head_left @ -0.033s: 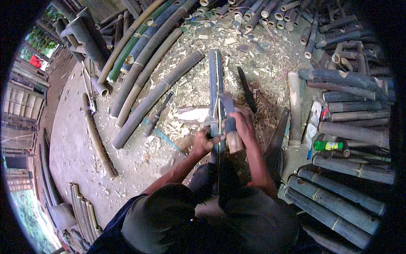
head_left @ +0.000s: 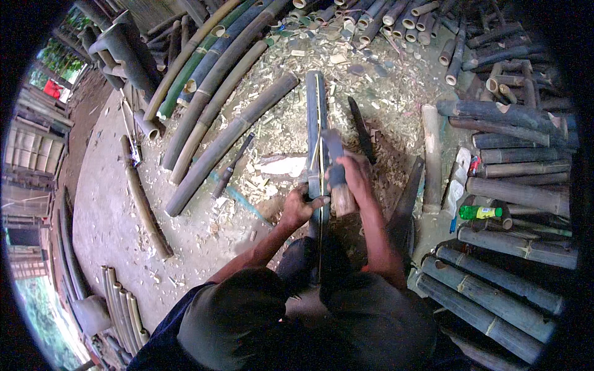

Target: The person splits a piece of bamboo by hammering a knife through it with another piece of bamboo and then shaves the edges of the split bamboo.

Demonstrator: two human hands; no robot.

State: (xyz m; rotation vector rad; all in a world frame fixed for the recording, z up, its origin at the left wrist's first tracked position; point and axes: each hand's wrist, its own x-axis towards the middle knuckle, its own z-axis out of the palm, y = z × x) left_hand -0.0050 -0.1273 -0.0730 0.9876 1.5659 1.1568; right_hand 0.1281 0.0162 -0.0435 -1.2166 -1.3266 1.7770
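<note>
A long dark bamboo pole points away from me, with a pale narrow slit along its length and a thin sliver lifting beside it. Around its near part my left hand is closed, thumb laid across the top. My right hand grips a broad-bladed cutting tool just right of the pole. Its grey blade points away from me, and a thick pale wooden end shows below the hand. Whether the blade touches the pole I cannot tell. Farther right lies a dark long blade among the shavings.
Wood chips litter the floor ahead. To the left lie a loose bamboo pole and a slim dark-handled tool. A saw-like dark blade, a green bottle and stacked bamboo are on the right.
My right hand and the cutting tool have shifted slightly away from me. The left hand stays in place on the bamboo pole.
</note>
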